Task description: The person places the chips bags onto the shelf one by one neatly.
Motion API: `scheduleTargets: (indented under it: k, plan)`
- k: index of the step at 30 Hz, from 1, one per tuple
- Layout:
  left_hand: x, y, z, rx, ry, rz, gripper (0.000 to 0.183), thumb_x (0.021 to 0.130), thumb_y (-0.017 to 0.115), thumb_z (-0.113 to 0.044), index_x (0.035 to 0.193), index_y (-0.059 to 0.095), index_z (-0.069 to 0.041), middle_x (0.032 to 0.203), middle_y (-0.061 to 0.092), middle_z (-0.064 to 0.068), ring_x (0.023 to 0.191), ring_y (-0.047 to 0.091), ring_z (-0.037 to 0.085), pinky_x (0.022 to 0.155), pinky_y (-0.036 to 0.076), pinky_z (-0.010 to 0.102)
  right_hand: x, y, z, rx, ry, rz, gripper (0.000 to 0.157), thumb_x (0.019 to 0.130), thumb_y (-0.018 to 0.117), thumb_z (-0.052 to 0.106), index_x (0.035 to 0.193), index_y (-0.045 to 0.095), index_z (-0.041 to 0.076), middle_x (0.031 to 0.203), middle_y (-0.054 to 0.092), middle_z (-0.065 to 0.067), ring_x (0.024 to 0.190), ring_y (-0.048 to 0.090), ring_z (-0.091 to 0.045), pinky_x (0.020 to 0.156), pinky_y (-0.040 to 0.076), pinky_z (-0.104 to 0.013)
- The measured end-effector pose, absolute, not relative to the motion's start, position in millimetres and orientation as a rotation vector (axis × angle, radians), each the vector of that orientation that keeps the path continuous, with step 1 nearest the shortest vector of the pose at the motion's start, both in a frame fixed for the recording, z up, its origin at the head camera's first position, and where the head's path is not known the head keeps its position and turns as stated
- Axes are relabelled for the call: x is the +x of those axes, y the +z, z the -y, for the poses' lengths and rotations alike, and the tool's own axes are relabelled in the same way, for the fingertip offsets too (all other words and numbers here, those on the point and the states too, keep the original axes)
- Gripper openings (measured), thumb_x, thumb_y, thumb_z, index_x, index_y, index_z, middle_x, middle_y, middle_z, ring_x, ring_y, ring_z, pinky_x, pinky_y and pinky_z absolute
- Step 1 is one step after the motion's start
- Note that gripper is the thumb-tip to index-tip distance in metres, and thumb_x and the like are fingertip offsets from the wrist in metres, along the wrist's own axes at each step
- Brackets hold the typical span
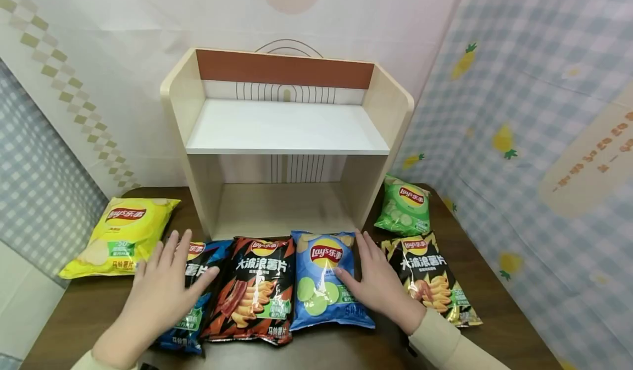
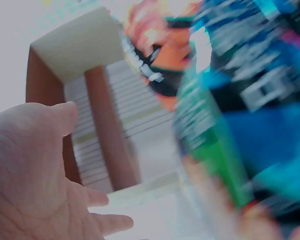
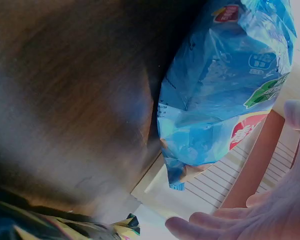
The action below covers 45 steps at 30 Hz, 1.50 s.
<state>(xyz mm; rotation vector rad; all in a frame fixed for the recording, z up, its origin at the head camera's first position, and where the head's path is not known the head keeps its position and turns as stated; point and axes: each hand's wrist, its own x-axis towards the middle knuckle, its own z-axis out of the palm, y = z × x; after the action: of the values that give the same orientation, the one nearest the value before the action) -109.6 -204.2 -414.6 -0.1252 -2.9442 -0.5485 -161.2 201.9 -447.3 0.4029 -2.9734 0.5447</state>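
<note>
My left hand (image 1: 160,290) is spread above a blue-and-black chip bag (image 1: 198,309), covering part of it. In the left wrist view that hand (image 2: 35,165) shows an open palm beside the blurred bag. My right hand (image 1: 381,282) has its fingers extended along the right side of a blue Lay's chip bag (image 1: 321,282), its thumb overlapping the edge. The right wrist view shows the hand (image 3: 270,210) with nothing in its palm, near this bag (image 3: 215,95). Between the hands lies a red-and-black chip bag (image 1: 252,293); right of the right hand is a black-and-gold chip bag (image 1: 427,276).
A two-tier wooden shelf (image 1: 287,131) with a white upper board stands behind the row of bags. On the brown table (image 1: 494,304), a yellow chip bag (image 1: 121,238) lies at the left and a green one (image 1: 405,205) leans beside the shelf's right side.
</note>
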Motion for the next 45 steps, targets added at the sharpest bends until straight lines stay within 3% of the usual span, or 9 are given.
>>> scheduleTargets:
  k: [6, 11, 14, 18, 24, 31, 38, 42, 45]
  plan:
    - [-133, -378, 215, -0.266, -0.835, 2.782, 0.092, 0.094, 0.055, -0.052, 0.156, 0.001, -0.009, 0.156, 0.008, 0.027, 0.137, 0.015, 0.053, 0.1, 0.017, 0.072, -156, -449, -209, 0.344, 0.705, 3.015, 0.098, 0.085, 0.049, 0.072, 0.156, 0.009, 0.017, 0.157, 0.018, -0.018, 0.139, 0.026, -0.04, 0.099, 0.037, -0.061]
    - [-154, -351, 224, -0.271, -1.051, 2.548, 0.091, 0.091, 0.065, -0.038, 0.155, 0.007, -0.012, 0.151, 0.023, 0.026, 0.133, 0.028, 0.049, 0.101, 0.025, 0.067, -150, -451, -213, 0.258, 0.876, 3.062, 0.102, 0.083, 0.051, 0.073, 0.156, 0.01, 0.014, 0.156, 0.021, -0.019, 0.138, 0.029, -0.04, 0.103, 0.033, -0.06]
    - [-166, -333, 227, -0.258, -1.154, 2.385, 0.089, 0.089, 0.07, -0.028, 0.155, 0.011, -0.018, 0.148, 0.032, 0.02, 0.131, 0.035, 0.043, 0.108, 0.028, 0.053, -146, -453, -214, 0.201, 0.986, 3.092, 0.104, 0.082, 0.052, 0.074, 0.156, 0.011, 0.014, 0.155, 0.022, -0.02, 0.135, 0.034, -0.041, 0.102, 0.033, -0.061]
    - [-184, -309, 226, -0.261, -1.227, 2.231, 0.092, 0.087, 0.071, -0.019, 0.153, 0.008, -0.03, 0.149, 0.031, 0.01, 0.131, 0.04, 0.036, 0.109, 0.032, 0.036, -140, -456, -216, 0.125, 1.066, 3.123, 0.104, 0.081, 0.054, 0.074, 0.156, 0.012, 0.015, 0.153, 0.027, -0.02, 0.119, 0.054, -0.032, 0.093, 0.044, -0.055]
    - [-209, -280, 222, -0.28, -1.218, 2.16, 0.097, 0.086, 0.07, -0.017, 0.152, 0.002, -0.035, 0.152, 0.023, 0.003, 0.131, 0.04, 0.033, 0.104, 0.039, 0.041, -135, -457, -219, 0.112, 1.247, 3.127, 0.098, 0.086, 0.059, 0.062, 0.154, 0.014, 0.008, 0.14, 0.041, -0.024, 0.085, 0.059, -0.014, 0.072, 0.05, -0.038]
    - [-226, -253, 218, -0.251, -1.128, 2.235, 0.083, 0.092, 0.061, -0.024, 0.151, 0.007, -0.044, 0.151, 0.03, 0.004, 0.128, 0.045, 0.038, 0.097, 0.042, 0.054, -136, -462, -217, 0.125, 1.383, 3.158, 0.097, 0.087, 0.061, 0.059, 0.153, 0.015, 0.005, 0.132, 0.049, -0.019, 0.089, 0.058, -0.017, 0.074, 0.05, -0.038]
    - [-245, -242, 216, -0.194, -0.977, 2.376, 0.067, 0.098, 0.045, -0.03, 0.153, 0.007, -0.041, 0.147, 0.034, 0.022, 0.127, 0.04, 0.044, 0.094, 0.036, 0.066, -136, -463, -214, 0.154, 1.466, 3.157, 0.096, 0.087, 0.063, 0.055, 0.152, 0.015, 0.002, 0.125, 0.054, -0.016, 0.087, 0.059, -0.017, 0.075, 0.05, -0.038]
    - [-255, -247, 218, -0.188, -0.895, 2.332, 0.054, 0.099, 0.037, -0.025, 0.149, 0.017, -0.034, 0.108, 0.053, 0.035, 0.091, 0.053, 0.05, 0.074, 0.043, 0.06, -133, -463, -210, 0.055, 1.519, 3.156, 0.095, 0.086, 0.066, 0.054, 0.149, 0.021, -0.001, 0.115, 0.057, -0.015, 0.086, 0.061, -0.021, 0.071, 0.053, -0.041]
    - [-260, -251, 219, -0.165, -0.818, 2.294, 0.051, 0.098, 0.034, -0.023, 0.146, 0.019, -0.028, 0.077, 0.048, 0.027, 0.066, 0.047, 0.045, 0.057, 0.037, 0.052, -130, -465, -207, -0.044, 1.666, 3.13, 0.095, 0.085, 0.068, 0.051, 0.146, 0.022, -0.006, 0.104, 0.056, -0.015, 0.076, 0.062, -0.022, 0.059, 0.055, -0.041]
